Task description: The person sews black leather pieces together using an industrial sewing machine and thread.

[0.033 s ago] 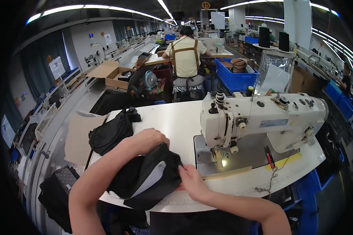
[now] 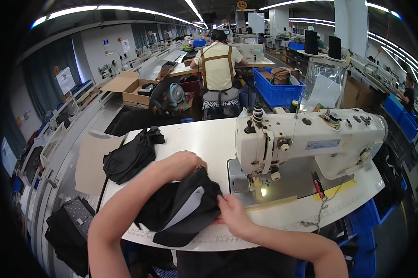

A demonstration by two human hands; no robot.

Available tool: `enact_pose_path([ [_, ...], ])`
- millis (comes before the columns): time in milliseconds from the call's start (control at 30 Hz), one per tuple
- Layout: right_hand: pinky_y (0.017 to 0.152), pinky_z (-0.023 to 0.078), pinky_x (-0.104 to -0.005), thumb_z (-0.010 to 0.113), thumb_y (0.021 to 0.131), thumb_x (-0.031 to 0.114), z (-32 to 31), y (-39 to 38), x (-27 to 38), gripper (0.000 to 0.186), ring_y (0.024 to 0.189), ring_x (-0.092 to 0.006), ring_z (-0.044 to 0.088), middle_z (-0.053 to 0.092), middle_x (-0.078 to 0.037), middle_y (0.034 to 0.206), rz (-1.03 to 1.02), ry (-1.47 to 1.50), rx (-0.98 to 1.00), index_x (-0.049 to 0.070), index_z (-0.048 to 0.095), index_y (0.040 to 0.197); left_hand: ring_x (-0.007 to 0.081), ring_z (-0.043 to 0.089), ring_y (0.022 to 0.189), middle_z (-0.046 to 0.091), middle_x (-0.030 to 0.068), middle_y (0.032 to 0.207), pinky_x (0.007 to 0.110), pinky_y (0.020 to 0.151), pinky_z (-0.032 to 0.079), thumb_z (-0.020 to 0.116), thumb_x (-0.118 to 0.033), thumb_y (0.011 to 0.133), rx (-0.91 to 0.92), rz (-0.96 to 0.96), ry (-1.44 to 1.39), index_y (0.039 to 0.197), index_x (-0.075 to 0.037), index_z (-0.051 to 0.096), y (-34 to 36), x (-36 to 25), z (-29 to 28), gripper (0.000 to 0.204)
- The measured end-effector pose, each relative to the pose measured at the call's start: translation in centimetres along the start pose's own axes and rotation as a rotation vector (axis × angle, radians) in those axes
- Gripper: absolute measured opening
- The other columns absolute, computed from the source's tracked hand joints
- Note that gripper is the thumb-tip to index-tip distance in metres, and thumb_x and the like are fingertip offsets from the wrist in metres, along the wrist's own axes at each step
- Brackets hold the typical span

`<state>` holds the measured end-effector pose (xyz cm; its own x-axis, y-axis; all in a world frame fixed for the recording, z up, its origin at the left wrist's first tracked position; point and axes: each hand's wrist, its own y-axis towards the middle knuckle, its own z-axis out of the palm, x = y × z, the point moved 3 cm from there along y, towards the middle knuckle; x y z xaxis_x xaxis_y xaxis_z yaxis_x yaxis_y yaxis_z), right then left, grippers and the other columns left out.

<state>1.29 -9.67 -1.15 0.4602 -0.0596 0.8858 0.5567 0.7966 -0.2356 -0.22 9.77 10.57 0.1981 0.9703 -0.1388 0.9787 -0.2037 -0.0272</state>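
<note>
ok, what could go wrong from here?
The black fabric piece lies close to the front edge of the white table, so it might slip off if the right fingers let go. The right forearm lies near the grey cord by the red-handled tool; a sideways sweep might snag it.

Co-worker (image 2: 217, 69): seated, back turned, pale shirt (image 2: 218, 79) crossed by brown straps (image 2: 216, 58).
Blue crate (image 2: 276, 96): loaded with brown items (image 2: 280, 75), set right of the co-worker.
Fan (image 2: 175, 93): placed near an open cardboard box (image 2: 134, 98).
Black thread cones (image 2: 311, 42): set upright, side by side.
Dark curtain (image 2: 46, 67): hung at the far left.
</note>
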Motion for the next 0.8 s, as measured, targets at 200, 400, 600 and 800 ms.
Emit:
enact_pose_path([
  [200, 0.072, 0.066, -0.0461, 0.04, 0.107, 0.015, -5.9, -1.2, 2.9, 0.024, 0.089, -0.0304, 0.071, 0.061, -0.015, 0.101, 0.051, -0.058, -0.126, -0.007, 0.046, 0.115, 0.027, 0.072, 0.095, 0.075, 0.0148, 0.1, 0.034, 0.087, 0.054, 0.065, -0.013, 0.093, 0.062, -0.06, -0.46, 0.111, -0.002, 0.073, 6.0, -5.4, -3.7, 0.023],
  [400, 0.071, 0.057, -0.0372, 0.07, 0.091, 0.018, -8.0, -2.5, 3.1, 0.032, 0.09, -0.0245, 0.068, 0.063, -0.009, 0.105, -0.77, -0.689, -0.117, 0.003, 0.054, 0.114, 0.0302, 0.062, 0.114, 0.062, 0.0142, 0.129, 0.039, 0.095, 0.051, 0.074, -0.025, 0.086, -0.267, 0.481, -0.122, 0.128, -0.004, 0.061, 2.2, -17.2, -2.2, 0.048],
  [600, 0.078, 0.063, -0.037, 0.045, 0.107, 0.021, -6.2, -1.8, 4.5, 0.027, 0.087, -0.0293, 0.072, 0.063, -0.02, 0.104, 0.237, 0.002, -0.111, -0.005, 0.047, 0.112, 0.0256, 0.063, 0.104, 0.065, 0.0086, 0.124, 0.04, 0.098, 0.045, 0.073, -0.016, 0.076, -0.072, 0.128, 0.264, 0.12, -0.008, 0.067, -0.3, -12.6, 0.8, 0.045],
  [800, 0.077, 0.064, -0.0411, 0.041, 0.108, 0.02, -7.0, -1.1, 4.9, 0.03, 0.088, -0.0333, 0.072, 0.064, -0.024, 0.102, 0.217, -0.102, -0.087, -0.009, 0.047, 0.11, 0.022, 0.067, 0.1, 0.071, 0.0056, 0.113, 0.036, 0.088, 0.054, 0.073, -0.031, 0.087, -0.065, 0.208, -0.094, 0.101, -0.007, 0.071, 1.6, -12.3, 2.7, 0.027],
])
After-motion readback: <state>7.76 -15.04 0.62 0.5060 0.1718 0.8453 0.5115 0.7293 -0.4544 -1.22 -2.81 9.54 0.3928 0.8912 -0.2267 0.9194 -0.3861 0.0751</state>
